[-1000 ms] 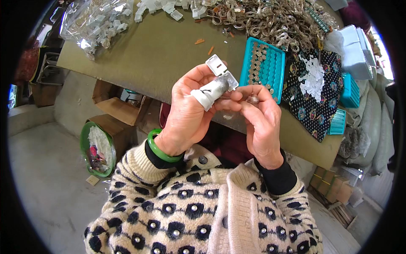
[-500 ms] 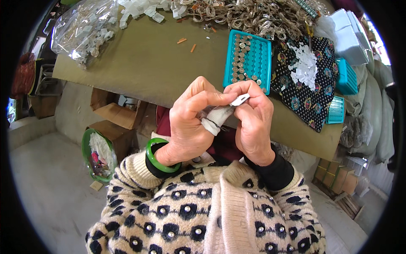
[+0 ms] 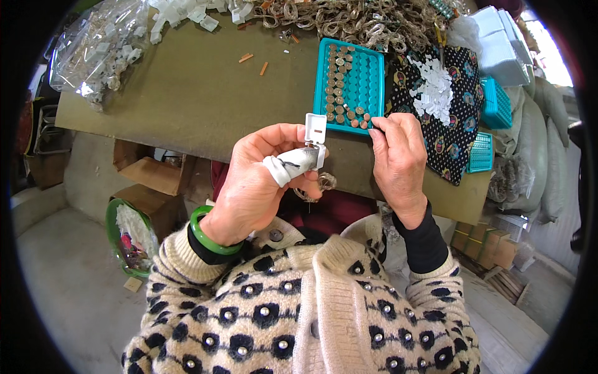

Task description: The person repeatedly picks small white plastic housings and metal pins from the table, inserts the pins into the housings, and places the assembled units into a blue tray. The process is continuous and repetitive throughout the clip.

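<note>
My left hand (image 3: 240, 181) holds a small white battery case (image 3: 316, 129) with its hinged lid raised, between thumb and fingers. A white cloth sleeve (image 3: 291, 167), dark-stained and tied with a dark band, covers one of its digits. Below these fingers hangs a coil of thin wire (image 3: 326, 181). My right hand (image 3: 400, 163) is at the near right corner of a teal tray (image 3: 381, 81), its thumb and forefinger curled close together. Whether anything is between them is hidden. Round button cells (image 3: 339, 109) fill the tray's left side, with several loose at its near edge.
White plastic pieces in a clear bag (image 3: 93, 62) lie at the table's far left. Tangled wire coils (image 3: 367, 22) heap along the back. Right of the tray, white chips (image 3: 434, 90) rest on a patterned dark cloth (image 3: 398, 93). Teal baskets (image 3: 481, 153) stand farther right.
My right hand has left the white case and moved right to the tray's corner. The case, still in my left hand, now shows its lid standing raised. The whole view has shifted slightly.
</note>
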Action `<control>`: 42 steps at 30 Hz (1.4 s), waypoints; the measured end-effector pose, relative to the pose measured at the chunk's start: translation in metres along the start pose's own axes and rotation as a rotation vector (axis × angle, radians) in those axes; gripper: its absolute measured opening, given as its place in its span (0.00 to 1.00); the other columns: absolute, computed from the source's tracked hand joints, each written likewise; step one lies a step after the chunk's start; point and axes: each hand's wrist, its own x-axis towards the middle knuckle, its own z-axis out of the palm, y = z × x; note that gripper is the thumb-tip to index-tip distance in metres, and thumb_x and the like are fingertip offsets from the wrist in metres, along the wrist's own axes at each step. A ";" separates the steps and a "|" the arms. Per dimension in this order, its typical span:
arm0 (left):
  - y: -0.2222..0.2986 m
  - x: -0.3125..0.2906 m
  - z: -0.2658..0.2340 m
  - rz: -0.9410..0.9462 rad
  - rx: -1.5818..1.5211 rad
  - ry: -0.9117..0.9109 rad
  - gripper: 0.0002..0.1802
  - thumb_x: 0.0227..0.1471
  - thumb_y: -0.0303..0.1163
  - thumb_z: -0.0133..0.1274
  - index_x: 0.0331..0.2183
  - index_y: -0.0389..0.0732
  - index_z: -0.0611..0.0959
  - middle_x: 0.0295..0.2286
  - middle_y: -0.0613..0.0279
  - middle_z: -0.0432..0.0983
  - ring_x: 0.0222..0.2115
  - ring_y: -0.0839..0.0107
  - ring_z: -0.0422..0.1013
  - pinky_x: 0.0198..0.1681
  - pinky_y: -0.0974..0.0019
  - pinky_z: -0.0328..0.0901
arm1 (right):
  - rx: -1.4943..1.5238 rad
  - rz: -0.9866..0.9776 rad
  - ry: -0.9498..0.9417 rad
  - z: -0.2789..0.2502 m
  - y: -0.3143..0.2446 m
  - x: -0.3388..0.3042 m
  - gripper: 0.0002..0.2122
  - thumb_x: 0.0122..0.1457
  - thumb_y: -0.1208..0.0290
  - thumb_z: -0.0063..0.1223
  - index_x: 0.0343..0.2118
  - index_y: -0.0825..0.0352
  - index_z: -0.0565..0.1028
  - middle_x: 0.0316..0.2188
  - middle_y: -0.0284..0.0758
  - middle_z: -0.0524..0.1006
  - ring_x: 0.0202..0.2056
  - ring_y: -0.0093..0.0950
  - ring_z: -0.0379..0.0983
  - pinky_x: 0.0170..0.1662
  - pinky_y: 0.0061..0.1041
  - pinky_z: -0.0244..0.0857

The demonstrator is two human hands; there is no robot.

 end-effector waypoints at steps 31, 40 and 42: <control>-0.003 0.023 0.003 0.155 0.126 0.062 0.18 0.48 0.19 0.59 0.44 0.30 0.79 0.31 0.56 0.77 0.30 0.66 0.78 0.38 0.61 0.77 | 0.273 -0.004 -0.053 -0.010 -0.011 0.029 0.07 0.51 0.86 0.57 0.33 0.71 0.74 0.28 0.39 0.73 0.26 0.33 0.72 0.28 0.27 0.66; -0.007 0.019 0.018 0.177 0.179 0.057 0.19 0.46 0.19 0.61 0.43 0.30 0.79 0.31 0.57 0.77 0.30 0.67 0.77 0.37 0.66 0.75 | 0.253 -0.242 -0.010 -0.005 -0.039 0.022 0.15 0.45 0.88 0.58 0.38 0.75 0.76 0.31 0.40 0.72 0.28 0.32 0.73 0.29 0.26 0.69; -0.008 0.018 0.019 0.160 0.161 0.059 0.19 0.46 0.19 0.62 0.42 0.30 0.79 0.31 0.56 0.77 0.30 0.66 0.77 0.37 0.65 0.75 | 0.331 -0.140 -0.026 -0.010 -0.039 0.019 0.13 0.49 0.88 0.58 0.39 0.74 0.77 0.30 0.40 0.74 0.29 0.33 0.73 0.31 0.27 0.70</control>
